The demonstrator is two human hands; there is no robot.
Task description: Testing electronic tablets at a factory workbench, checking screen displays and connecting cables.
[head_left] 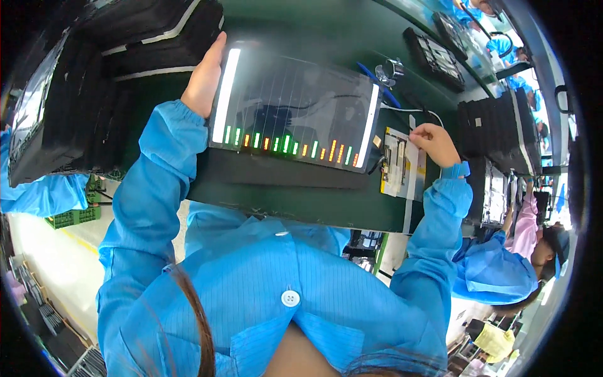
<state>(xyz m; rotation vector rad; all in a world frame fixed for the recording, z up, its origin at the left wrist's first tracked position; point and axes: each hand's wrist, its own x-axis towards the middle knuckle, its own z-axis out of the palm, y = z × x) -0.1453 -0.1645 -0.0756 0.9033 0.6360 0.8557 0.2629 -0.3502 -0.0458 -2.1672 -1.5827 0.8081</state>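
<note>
One flat display panel (295,110) lying on a dark green bench (326,25), glass up, two lit white strips along its short edges and a row of small green and orange bars along its near edge. Beneath the panel, one dark slab (282,171) showing along the near side.

Left hand (204,78) pressed flat against the panel's left edge, fingers stretched out along it, nothing clasped. Right hand (434,143) just right of the panel, fingertips pinched on the top of one small circuit board (401,164) with yellow tape and white strips; whether the grip fully closes cannot be told.

Left of the panel, two stacks of black foam trays (81,81), the nearer one well apart from the panel. Behind the panel's right corner, one blue pen-like tool (377,85) and one small metal fitting (391,68). Farther right of the panel, one black tray (434,58) on the bench and one more black stack (493,129). Right of and below the panel, one co-worker in a pink sleeve (524,227).
</note>
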